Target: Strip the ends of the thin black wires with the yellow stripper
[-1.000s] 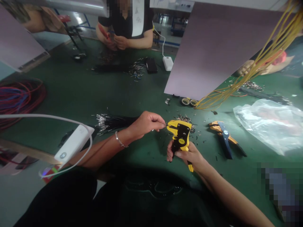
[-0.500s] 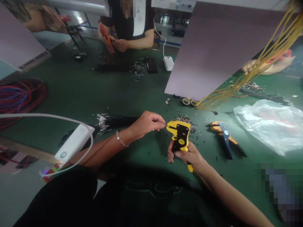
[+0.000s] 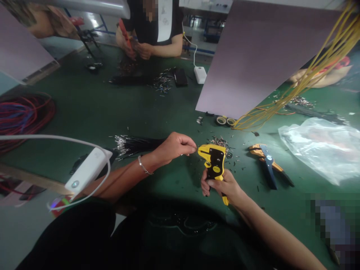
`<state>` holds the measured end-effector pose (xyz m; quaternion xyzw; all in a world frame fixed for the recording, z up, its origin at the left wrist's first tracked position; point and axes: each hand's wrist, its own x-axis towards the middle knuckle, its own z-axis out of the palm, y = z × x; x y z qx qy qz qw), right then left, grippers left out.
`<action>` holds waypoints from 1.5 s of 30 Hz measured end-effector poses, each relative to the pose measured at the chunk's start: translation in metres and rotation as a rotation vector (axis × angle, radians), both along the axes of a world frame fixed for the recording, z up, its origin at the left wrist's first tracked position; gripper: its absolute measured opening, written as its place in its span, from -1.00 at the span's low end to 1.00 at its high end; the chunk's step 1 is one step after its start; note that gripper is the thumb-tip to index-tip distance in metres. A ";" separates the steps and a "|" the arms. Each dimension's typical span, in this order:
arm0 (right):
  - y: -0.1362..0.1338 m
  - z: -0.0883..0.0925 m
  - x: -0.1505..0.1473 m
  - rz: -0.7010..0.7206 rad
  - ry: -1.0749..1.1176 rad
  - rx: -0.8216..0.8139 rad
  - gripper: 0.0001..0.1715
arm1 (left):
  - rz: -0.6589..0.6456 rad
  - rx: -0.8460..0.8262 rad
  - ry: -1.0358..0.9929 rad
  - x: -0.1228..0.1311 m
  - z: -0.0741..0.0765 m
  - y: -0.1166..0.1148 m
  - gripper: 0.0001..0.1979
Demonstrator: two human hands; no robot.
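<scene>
My right hand (image 3: pixel 223 185) is shut around the grip of a yellow and black automatic wire stripper (image 3: pixel 214 162), holding it upright over the green mat. My left hand (image 3: pixel 174 146) pinches a thin wire (image 3: pixel 196 148) between thumb and fingers, and its tip meets the stripper's jaws. The exact end of the wire is hidden at the jaws. Behind my left wrist lies a bundle of black wires with bare silver ends (image 3: pixel 135 144). A scatter of small metal offcuts (image 3: pixel 219 141) sits just beyond the stripper.
A second yellow and blue stripper (image 3: pixel 267 165) and a plastic bag (image 3: pixel 320 150) lie on the green mat (image 3: pixel 84 108) to the right. Yellow wires (image 3: pixel 317 90) hang at upper right. A red and blue wire coil (image 3: pixel 25 114) lies left. Across the mat, a co-worker's hands (image 3: pixel 135 48) hold a red-handled tool.
My hands and the stripper have barely shifted. Across the mat, the co-worker's red-handled tool has tilted more upright.
</scene>
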<state>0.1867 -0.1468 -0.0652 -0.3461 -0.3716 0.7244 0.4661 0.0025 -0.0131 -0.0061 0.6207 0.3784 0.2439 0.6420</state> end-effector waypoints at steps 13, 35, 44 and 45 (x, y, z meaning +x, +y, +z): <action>-0.004 0.001 -0.006 -0.056 -0.025 -0.024 -0.89 | -0.031 0.043 -0.005 0.000 -0.007 0.003 -0.94; 0.014 0.005 0.003 -0.020 0.030 0.050 -0.72 | 0.063 0.116 0.027 -0.001 -0.006 0.003 -0.93; 0.012 -0.001 0.003 -0.019 0.029 0.061 -0.70 | 0.081 0.376 0.111 -0.002 0.001 -0.003 -0.93; 0.012 -0.001 0.002 -0.016 0.020 0.058 -0.69 | 0.085 0.410 0.119 -0.002 0.002 -0.003 -0.92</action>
